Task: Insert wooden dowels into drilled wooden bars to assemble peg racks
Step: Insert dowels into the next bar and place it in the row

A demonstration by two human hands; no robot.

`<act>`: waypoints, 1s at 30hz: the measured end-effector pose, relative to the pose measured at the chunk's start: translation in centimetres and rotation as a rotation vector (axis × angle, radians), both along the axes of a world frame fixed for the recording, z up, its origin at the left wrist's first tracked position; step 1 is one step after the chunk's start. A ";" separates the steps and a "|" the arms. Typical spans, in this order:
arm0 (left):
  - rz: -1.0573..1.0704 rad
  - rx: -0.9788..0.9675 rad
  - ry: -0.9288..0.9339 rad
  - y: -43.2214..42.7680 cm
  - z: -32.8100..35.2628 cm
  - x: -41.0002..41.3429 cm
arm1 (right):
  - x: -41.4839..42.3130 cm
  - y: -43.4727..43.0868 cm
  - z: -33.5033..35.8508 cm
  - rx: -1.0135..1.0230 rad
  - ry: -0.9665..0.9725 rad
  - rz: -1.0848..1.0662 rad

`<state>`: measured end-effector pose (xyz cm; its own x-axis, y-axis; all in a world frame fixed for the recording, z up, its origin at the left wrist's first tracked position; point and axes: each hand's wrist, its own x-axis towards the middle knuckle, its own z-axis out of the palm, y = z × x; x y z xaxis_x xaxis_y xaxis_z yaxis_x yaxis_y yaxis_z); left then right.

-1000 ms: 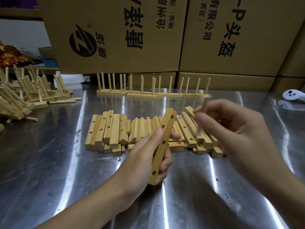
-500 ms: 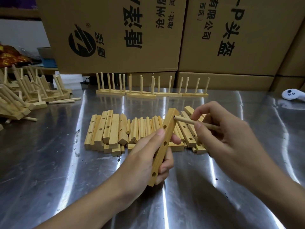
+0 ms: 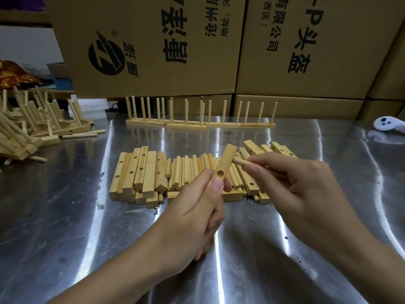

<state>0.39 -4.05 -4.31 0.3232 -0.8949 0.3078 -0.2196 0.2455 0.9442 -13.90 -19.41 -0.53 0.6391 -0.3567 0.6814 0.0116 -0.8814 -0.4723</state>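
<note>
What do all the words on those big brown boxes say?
"沧州": left brown cardboard box
"地址:河": same box, cut off at the top
"®": beside its round black logo
"有限公司": right brown cardboard box
"西区)": same box
"P头盔": same box
Other characters on the left box: not clearly readable.

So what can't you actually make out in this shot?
- Head view: the lower half of the bar is hidden inside the left hand.
- Head view: the right hand covers most of the dowel; whether its tip sits in a hole is unclear.
- Head view: the rack pile is cut off by the left edge.
</note>
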 end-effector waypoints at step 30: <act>0.127 -0.056 -0.068 0.0 0.2 -0.8 | 0.9 1.5 -0.4 0.139 0.070 -0.023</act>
<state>-0.37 -4.01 -4.16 0.4092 -0.8290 0.3813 -0.3149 0.2640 0.9117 -13.04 -17.88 -0.97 0.6737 -0.4595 0.5788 -0.0448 -0.8072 -0.5886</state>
